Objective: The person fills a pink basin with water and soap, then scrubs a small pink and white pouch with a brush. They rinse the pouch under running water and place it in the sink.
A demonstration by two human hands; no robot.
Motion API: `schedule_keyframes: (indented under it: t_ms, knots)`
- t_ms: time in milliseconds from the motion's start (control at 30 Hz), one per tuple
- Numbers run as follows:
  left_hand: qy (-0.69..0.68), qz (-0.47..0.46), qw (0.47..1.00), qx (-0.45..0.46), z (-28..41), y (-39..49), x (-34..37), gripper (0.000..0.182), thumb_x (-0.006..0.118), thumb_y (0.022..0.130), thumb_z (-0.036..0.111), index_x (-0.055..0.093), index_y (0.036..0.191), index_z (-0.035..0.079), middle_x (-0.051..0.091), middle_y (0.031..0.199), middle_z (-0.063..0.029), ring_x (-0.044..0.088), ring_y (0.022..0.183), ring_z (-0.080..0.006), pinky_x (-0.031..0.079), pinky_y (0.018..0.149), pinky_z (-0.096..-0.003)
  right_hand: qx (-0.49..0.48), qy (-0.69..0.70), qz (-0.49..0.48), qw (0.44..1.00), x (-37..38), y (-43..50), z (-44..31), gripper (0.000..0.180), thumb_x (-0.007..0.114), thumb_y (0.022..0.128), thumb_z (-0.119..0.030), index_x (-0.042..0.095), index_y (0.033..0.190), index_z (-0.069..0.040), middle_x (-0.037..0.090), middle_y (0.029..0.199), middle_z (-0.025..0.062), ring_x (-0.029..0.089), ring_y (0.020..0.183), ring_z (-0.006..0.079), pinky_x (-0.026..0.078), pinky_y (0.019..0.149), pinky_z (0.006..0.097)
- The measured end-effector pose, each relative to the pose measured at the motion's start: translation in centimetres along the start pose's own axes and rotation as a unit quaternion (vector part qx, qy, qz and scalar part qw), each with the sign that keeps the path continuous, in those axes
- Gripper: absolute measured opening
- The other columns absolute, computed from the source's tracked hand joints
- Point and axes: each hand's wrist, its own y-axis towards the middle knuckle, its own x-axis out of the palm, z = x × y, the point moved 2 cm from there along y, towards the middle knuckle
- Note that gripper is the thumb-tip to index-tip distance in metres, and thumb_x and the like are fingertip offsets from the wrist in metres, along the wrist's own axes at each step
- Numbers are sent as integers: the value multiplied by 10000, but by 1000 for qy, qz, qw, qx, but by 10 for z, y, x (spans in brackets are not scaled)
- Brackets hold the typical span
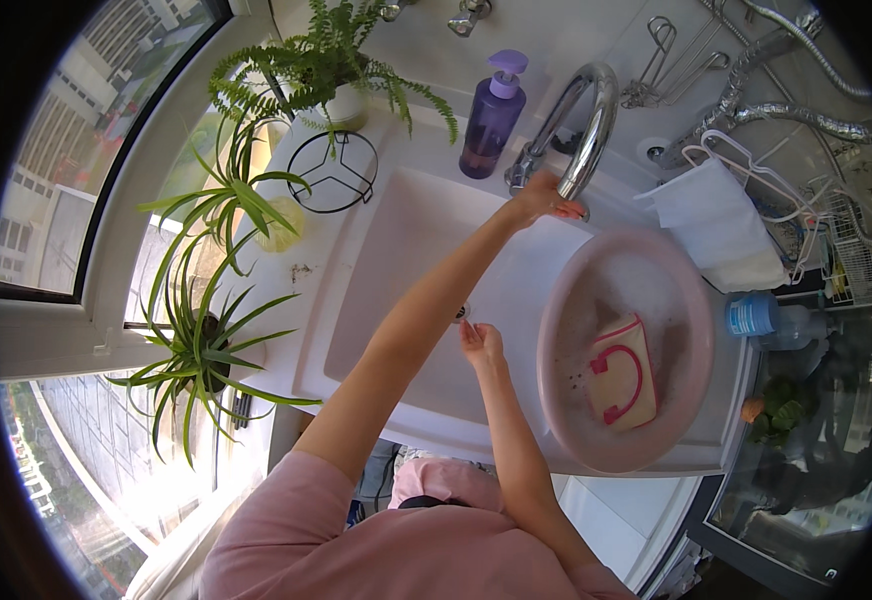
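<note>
My left hand (pixel 542 201) reaches across the white sink (pixel 421 247) to the mouth of the chrome gooseneck faucet (pixel 602 112). Its fingers lie at the spout's end; no held object shows. Lower down, my right hand (pixel 482 343) hovers over the sink near the drain (pixel 461 311), fingers loosely curled and nothing visible in them. A pink oval basin (pixel 552 352) stands to the right, with sudsy water (pixel 631 281) inside. In that water lies a cream handbag (pixel 622 375) with pink trim and a pink handle.
A purple pump bottle (pixel 492 120) stands behind the sink, left of the faucet. Potted fern (pixel 342 105), spider plants (pixel 207 352) and a black wire stand (pixel 333 172) line the left side. A white cloth (pixel 721 217) and blue-labelled bottle (pixel 751 315) are right of the basin.
</note>
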Motion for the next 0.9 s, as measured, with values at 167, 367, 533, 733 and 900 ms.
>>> schedule_keyframes:
  t_ms: [167,367,533,733,900]
  knots:
    - [28,5,999,-42,12,-54,-40,312,585,879,129,583,1122,-66,674,941,-192,684,867,-248,548,811,-301,-32,-140,-66,987,-2,-15,1,52,535,823,-32,523,857,5,611,878,158,626,759,273,540,643,340]
    - [-267,166,948,-55,-75,-198,-113,289,496,918,180,604,1102,-15,671,1024,-130,632,996,-258,501,866,-365,-404,-663,-111,620,19,-32,23,210,654,703,-56,594,898,-6,642,817,175,609,650,306,469,579,388]
    - [595,-12,777,-208,-102,-226,-89,370,590,851,148,585,1219,102,652,1130,-135,635,1028,-335,502,845,-461,-411,-766,-157,469,11,-36,35,747,691,722,-129,347,1366,28,307,1377,380,353,1265,514,413,1012,468]
    - [120,137,981,-70,-73,-232,-99,462,550,832,43,540,1285,127,678,1051,-120,666,906,-259,522,795,-385,-498,-823,-122,244,6,-84,58,429,603,803,-111,515,1187,57,381,1338,362,430,1240,469,457,932,505]
    - [490,44,870,-30,-17,-238,-72,436,517,807,-5,575,1233,70,685,985,-105,663,839,-187,517,772,-323,-485,-794,-226,289,-16,-133,41,420,573,833,-110,508,1215,54,378,1337,371,467,1203,461,476,926,476]
